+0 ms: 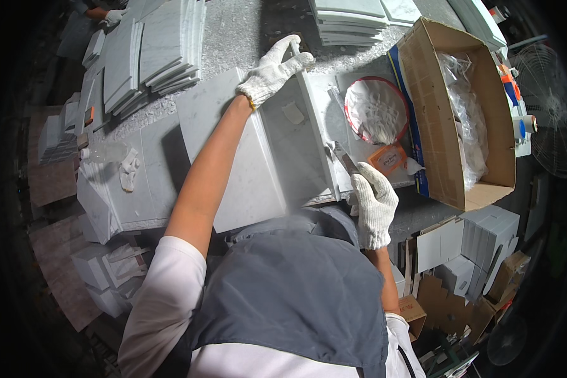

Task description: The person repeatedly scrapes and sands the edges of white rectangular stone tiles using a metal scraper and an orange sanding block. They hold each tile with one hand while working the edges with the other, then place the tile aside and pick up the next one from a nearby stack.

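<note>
My left hand (273,74), in a white knit glove, reaches to the far end of a grey-white marble slab (319,129) tilted up on its edge. Its thumb and fingers pinch the slab's far corner. In my right hand (375,205), also gloved, is a putty knife (345,159), its narrow metal blade pointing at the slab's right side. Whitish stuff shows near the blade's tip. A red-rimmed round bowl (405,104) holding white paste stands beyond the knife, with an orange box (388,159) just beside it. Flat marble slabs (233,183) lie beneath and left of my hands.
An open cardboard box (429,145) with clear plastic inside stands on the right. Stacked marble slabs (164,44) fill the far left, another stack (346,22) the far middle. A crumpled glove (129,170) lies at left. Another person's gloved hand (113,16) shows at the upper left.
</note>
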`<state>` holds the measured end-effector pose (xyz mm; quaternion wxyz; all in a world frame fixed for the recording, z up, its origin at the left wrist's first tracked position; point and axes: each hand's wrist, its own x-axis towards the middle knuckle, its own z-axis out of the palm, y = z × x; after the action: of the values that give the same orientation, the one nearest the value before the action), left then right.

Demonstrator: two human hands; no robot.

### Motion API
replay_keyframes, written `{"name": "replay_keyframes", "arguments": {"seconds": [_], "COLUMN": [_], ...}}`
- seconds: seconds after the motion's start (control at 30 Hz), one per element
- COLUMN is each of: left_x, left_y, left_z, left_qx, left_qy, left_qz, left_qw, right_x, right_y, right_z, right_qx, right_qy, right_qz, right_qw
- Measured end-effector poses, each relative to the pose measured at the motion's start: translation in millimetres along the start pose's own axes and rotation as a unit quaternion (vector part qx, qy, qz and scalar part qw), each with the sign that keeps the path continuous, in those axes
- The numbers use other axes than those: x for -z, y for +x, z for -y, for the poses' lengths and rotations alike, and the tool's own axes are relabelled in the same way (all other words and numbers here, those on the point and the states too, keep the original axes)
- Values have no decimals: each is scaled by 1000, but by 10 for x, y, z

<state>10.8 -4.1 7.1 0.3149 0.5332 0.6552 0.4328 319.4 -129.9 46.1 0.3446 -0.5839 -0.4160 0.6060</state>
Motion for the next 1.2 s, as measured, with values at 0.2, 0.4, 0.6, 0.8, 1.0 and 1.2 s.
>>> {"name": "replay_keyframes", "arguments": {"seconds": [0.2, 0.4, 0.6, 0.8, 1.0, 1.2], "left_x": [9, 12, -13, -5, -5, -6], "left_y": [-16, -9, -5, -21, -20, -22], "left_z": [-28, -17, -11, -53, -59, -66], "left_qx": [11, 9, -9, -3, 6, -6], "left_qy": [2, -4, -16, -14, -16, -10], "left_qz": [6, 11, -1, 4, -2, -8], "left_qw": [1000, 1000, 1000, 1000, 1000, 1000], "right_x": [-39, -52, -73, -59, -74, -85], "right_y": [-14, -9, -20, -9, 9, 29], "right_z": [2, -14, 31, 87, 74, 48], "right_qx": [44, 61, 94, 35, 60, 86], "right_qy": [-13, -10, -27, -33, -48, -39], "right_qz": [-10, 0, -18, -3, -4, 4], "right_qw": [999, 998, 995, 999, 997, 996]}}
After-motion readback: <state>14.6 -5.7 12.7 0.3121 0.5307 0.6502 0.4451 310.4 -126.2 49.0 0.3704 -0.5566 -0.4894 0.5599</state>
